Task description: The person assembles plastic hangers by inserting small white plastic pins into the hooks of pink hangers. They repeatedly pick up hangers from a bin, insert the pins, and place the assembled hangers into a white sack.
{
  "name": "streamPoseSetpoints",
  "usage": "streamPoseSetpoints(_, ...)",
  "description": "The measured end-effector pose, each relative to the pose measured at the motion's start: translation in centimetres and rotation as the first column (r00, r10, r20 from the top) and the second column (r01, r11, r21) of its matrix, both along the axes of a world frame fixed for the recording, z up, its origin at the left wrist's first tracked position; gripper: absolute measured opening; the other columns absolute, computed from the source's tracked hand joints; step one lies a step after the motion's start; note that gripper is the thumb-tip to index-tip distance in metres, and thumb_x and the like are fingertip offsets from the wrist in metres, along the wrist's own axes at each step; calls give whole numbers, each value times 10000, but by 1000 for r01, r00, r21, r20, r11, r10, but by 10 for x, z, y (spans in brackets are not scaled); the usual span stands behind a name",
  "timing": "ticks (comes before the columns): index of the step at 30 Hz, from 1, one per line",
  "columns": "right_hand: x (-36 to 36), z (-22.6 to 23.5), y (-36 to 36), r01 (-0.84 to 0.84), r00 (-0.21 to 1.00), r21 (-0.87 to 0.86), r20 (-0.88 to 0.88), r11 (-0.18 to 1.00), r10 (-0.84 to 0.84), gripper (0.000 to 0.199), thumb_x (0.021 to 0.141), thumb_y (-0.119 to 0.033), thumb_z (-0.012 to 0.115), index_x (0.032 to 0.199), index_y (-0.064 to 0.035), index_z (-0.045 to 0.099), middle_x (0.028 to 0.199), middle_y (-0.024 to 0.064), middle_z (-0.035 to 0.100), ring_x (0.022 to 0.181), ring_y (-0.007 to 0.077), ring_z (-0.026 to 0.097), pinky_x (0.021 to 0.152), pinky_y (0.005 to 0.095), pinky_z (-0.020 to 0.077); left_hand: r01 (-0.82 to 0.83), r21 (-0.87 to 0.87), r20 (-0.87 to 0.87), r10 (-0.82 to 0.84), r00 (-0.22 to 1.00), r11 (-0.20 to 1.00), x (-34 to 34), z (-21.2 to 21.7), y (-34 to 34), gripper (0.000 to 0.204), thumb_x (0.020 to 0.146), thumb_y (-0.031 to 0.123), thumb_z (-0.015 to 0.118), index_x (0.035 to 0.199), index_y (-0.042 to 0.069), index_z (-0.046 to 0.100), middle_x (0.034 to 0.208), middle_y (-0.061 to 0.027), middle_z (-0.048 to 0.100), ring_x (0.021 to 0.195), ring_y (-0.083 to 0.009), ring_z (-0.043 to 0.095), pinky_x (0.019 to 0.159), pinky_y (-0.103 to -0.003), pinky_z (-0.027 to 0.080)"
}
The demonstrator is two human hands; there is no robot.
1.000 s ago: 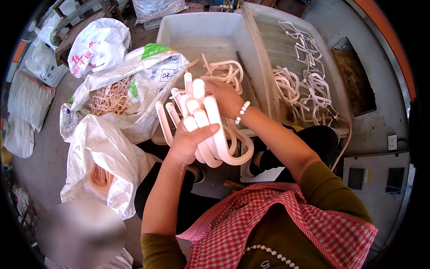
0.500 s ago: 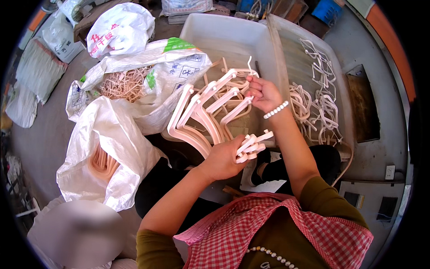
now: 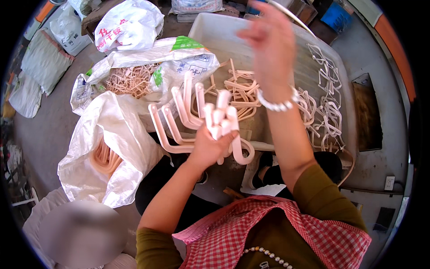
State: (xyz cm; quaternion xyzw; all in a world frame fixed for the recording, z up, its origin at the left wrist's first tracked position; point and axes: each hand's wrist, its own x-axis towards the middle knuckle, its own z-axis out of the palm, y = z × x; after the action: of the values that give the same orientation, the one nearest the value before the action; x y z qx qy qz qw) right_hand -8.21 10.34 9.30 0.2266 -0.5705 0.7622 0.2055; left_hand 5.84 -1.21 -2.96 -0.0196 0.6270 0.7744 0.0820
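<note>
My left hand [image 3: 209, 150] is closed around a bunch of pale pink bent plastic bars [image 3: 184, 114]. Their hooked and straight ends stick out on both sides of the fist, above my knees. My right hand [image 3: 273, 49], with a white bead bracelet on its wrist, is raised over the far part of the tubs, clear of the bunch. Motion smears its fingers, so whether it grips anything cannot be told. A thin white curved strip [image 3: 293, 17] shows beside it; I cannot tell whether they touch. More pink bars [image 3: 242, 92] lie in the left tub [image 3: 210, 27], partly hidden by my hand.
Whitish bent pieces [image 3: 330, 107] lie in the right tub, beyond my right forearm. An open sack [image 3: 197, 62] at left holds thin pink scraps [image 3: 130, 81]. Nearer, a white sack [image 3: 125, 130] contains pink bars [image 3: 104, 157]. Full bags [image 3: 42, 56] stand far left.
My right hand has left the pink bars and swung up and away. My left hand has shifted slightly left and up, turning the bunch so its ends point differently.
</note>
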Motion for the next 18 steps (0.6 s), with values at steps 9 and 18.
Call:
streamPoseSetpoints(9, 16, -81, -2, -560, 745, 368, 615, 743, 257, 578, 897, -423, 574, 1251, 23, 475, 1218, 110, 552, 1158, 168, 503, 976, 311, 403, -172, 458, 265, 51, 963, 872, -16, -4, -10, 360, 813, 71, 692, 1136, 40, 537, 997, -62, 612, 893, -184, 606, 778, -329, 512)
streamPoseSetpoints(18, 105, -158, 50, -751, 95, -352, 780, 559, 619, 468, 873, -130, 636, 1281, -5, 445, 1183, 94, 566, 1061, 175, 567, 920, 311, 462, -5, 490, 387, -213, 897, 872, -13, -14, -1, 454, 847, 192, 688, 1221, 57, 468, 1093, -89, 581, 980, -214, 587, 820, -376, 507)
